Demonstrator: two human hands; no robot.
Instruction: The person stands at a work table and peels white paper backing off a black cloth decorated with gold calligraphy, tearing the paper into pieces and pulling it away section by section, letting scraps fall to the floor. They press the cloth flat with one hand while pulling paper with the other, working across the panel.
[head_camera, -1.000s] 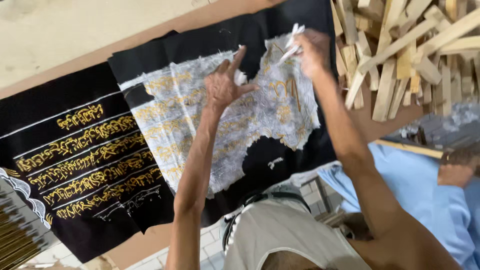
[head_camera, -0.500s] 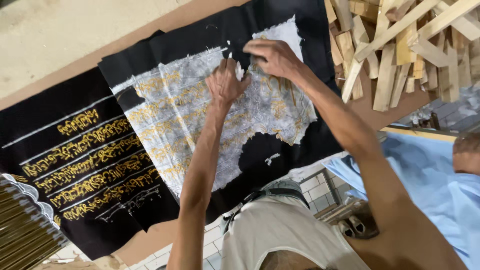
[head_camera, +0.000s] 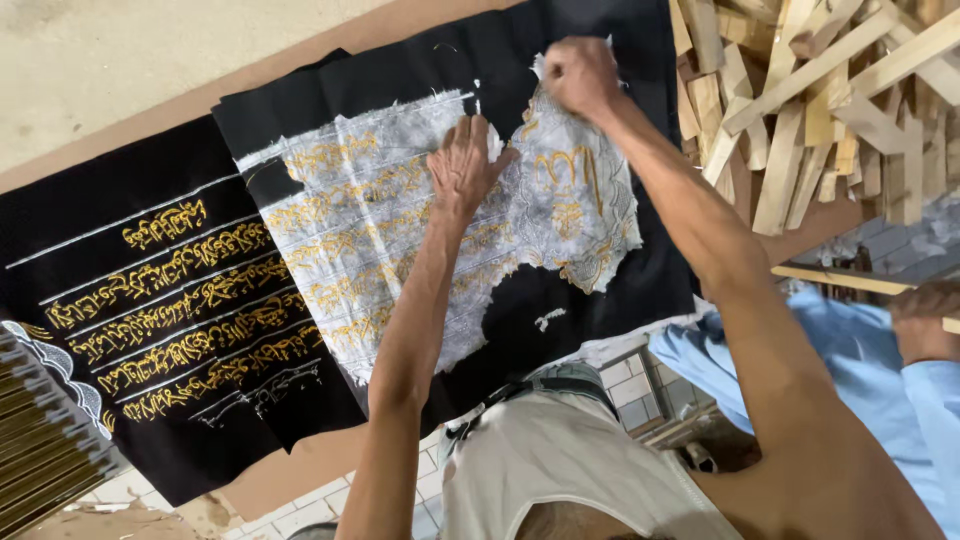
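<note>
Both arms stretched forward, bare. Left hand (head_camera: 462, 165) flat, palm down, fingers spread. Right hand (head_camera: 580, 75) further out, closed in a fist, pinching, wrist bent.

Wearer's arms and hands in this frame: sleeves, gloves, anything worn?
Both arms are bare along their whole visible length, no sleeves in sight. The left hand and right hand have no gloves; no watch, ring or band shows. Below the arms, a light sleeveless top.
</note>
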